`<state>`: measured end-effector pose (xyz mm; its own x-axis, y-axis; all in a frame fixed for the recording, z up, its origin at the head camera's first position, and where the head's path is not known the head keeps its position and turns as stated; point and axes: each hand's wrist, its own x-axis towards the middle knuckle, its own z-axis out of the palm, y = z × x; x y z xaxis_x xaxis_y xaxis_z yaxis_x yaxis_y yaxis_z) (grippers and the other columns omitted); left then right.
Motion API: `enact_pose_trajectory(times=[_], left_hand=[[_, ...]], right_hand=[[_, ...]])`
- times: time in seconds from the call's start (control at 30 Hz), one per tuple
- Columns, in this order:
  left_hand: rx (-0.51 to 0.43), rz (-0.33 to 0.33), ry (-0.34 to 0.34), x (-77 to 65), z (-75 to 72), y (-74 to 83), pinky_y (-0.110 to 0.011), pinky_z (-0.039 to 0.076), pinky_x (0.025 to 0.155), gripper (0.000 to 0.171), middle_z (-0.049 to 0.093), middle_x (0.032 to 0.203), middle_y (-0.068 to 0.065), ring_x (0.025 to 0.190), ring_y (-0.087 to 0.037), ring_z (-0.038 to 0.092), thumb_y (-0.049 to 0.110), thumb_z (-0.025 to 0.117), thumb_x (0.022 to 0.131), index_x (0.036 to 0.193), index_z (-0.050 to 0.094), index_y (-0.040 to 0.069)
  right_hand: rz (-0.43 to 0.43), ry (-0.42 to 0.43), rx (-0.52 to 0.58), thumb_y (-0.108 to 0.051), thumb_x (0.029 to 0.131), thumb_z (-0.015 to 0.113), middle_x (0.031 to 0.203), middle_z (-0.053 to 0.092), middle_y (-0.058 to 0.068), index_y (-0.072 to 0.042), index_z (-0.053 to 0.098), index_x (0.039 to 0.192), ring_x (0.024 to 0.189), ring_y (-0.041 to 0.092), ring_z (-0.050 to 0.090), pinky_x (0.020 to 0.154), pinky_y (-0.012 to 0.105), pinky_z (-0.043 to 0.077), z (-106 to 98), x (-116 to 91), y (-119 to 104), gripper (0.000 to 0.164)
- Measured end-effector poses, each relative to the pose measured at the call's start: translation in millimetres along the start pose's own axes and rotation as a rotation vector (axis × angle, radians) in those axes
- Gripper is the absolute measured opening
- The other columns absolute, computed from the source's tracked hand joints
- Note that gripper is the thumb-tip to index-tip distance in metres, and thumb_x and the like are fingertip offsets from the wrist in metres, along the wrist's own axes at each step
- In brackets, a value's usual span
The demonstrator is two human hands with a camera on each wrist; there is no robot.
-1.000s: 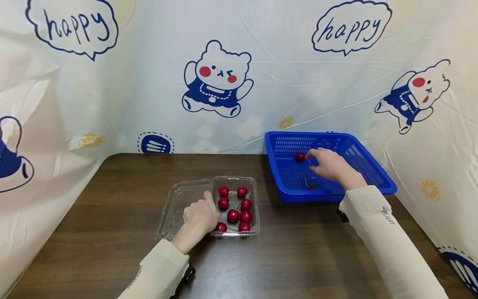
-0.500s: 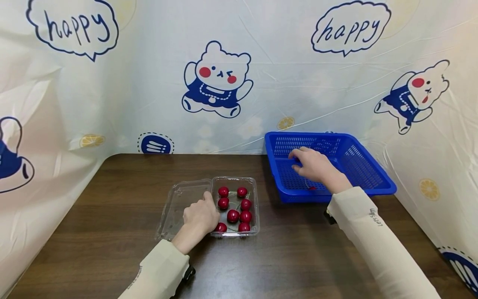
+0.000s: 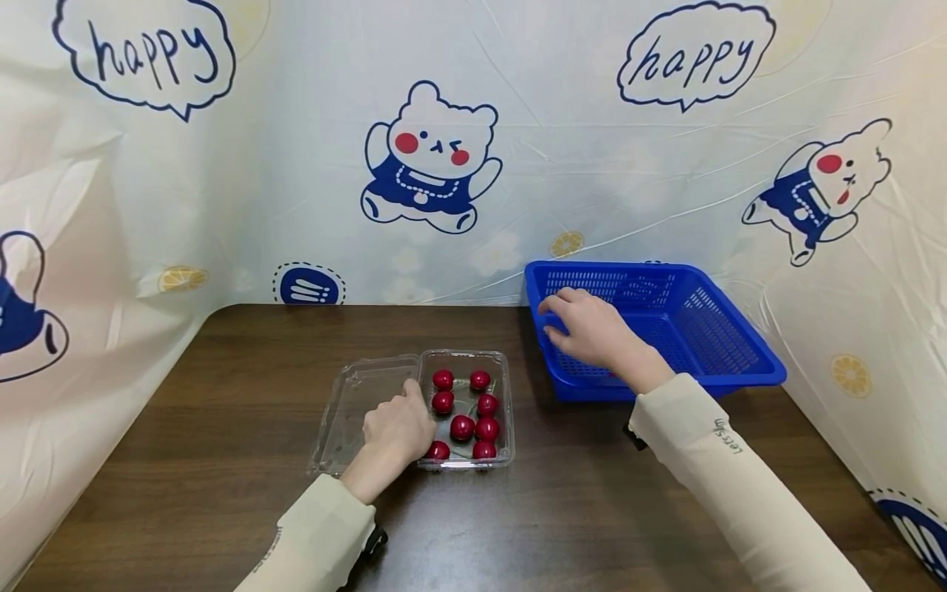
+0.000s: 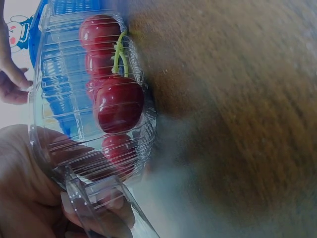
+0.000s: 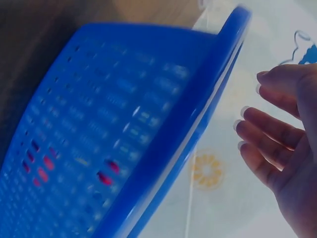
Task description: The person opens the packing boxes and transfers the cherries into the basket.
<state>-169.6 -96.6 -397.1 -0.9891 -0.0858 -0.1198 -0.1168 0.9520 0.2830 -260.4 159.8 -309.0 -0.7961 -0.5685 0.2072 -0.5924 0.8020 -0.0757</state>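
Observation:
My left hand [image 3: 398,426] holds a clear plastic clamshell box [image 3: 505,411] at its hinge side, with the lid [image 3: 351,403] folded out to the left. Inside lie several dark red cherries [image 3: 462,427], and green stems [image 4: 120,54] show through the wall in the left wrist view. Over the left part of a blue mesh basket [image 3: 710,329] hovers my right hand [image 3: 588,329]. In the right wrist view its fingers [image 5: 272,124] are loosely bent, apart from the thumb, with nothing between them. Red cherries [image 5: 105,177] show through the basket's holes; from the head view the hand hides them.
Both containers stand on a brown wooden table [image 3: 222,427], the basket at the back right. A printed curtain [image 3: 518,164] closes off the back and sides. The basket's raised rim [image 5: 173,134] lies beside my right hand.
My right hand has moved left across the basket, covering the cherries seen there earlier. My left hand, the box and its cherries have stayed where they were.

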Motion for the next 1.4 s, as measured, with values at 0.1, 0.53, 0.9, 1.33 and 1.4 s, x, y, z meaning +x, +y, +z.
enact_pose_trajectory(times=[0.1, 0.53, 0.9, 1.33, 1.4], left_hand=[[0.000, -0.002, 0.004, 0.2, 0.1, 0.1, -0.053, 0.052, 0.058, 0.027, 0.072, 0.090, -0.028, 0.076, -0.043, 0.067, 0.017, 0.052, 0.085, 0.103, 0.046, -0.002], [0.004, 0.006, 0.004, -1.0, -0.1, 0.1, -0.053, 0.052, 0.057, 0.026, 0.071, 0.086, -0.027, 0.071, -0.042, 0.066, 0.017, 0.052, 0.084, 0.101, 0.046, -0.002], [0.003, 0.003, 0.004, 0.0, -0.4, -0.6, -0.053, 0.051, 0.059, 0.028, 0.071, 0.088, -0.028, 0.074, -0.043, 0.067, 0.018, 0.053, 0.084, 0.102, 0.046, -0.002], [0.003, 0.003, 0.001, 0.6, 0.1, -1.5, -0.053, 0.051, 0.059, 0.027, 0.071, 0.088, -0.027, 0.074, -0.043, 0.066, 0.018, 0.053, 0.084, 0.102, 0.046, -0.001], [0.004, 0.003, -0.003, 1.0, 0.5, -1.6, -0.053, 0.051, 0.059, 0.027, 0.071, 0.087, -0.027, 0.073, -0.042, 0.066, 0.019, 0.053, 0.085, 0.102, 0.046, -0.001]], right_hand=[[-0.047, 0.030, -0.004, -0.018, 0.089, 0.066, 0.110, 0.068, 0.015, -0.008, 0.068, 0.112, 0.096, 0.031, 0.062, 0.080, 0.048, 0.055, 3, 3, -9, 0.026], [-0.237, 0.075, -0.026, -0.017, 0.085, 0.070, 0.104, 0.070, 0.013, -0.007, 0.069, 0.108, 0.091, 0.028, 0.062, 0.080, 0.045, 0.054, 23, 3, -40, 0.024], [-0.344, -0.031, -0.063, -0.027, 0.089, 0.064, 0.104, 0.070, 0.008, -0.013, 0.068, 0.109, 0.094, 0.024, 0.062, 0.079, 0.039, 0.051, 40, 1, -71, 0.024], [-0.421, -0.070, -0.126, -0.031, 0.089, 0.064, 0.099, 0.067, 0.005, -0.014, 0.066, 0.108, 0.092, 0.022, 0.062, 0.082, 0.039, 0.051, 65, -2, -91, 0.026], [-0.421, -0.101, -0.127, -0.033, 0.090, 0.063, 0.100, 0.067, 0.005, -0.014, 0.066, 0.110, 0.092, 0.021, 0.062, 0.084, 0.039, 0.051, 68, -3, -94, 0.027]])
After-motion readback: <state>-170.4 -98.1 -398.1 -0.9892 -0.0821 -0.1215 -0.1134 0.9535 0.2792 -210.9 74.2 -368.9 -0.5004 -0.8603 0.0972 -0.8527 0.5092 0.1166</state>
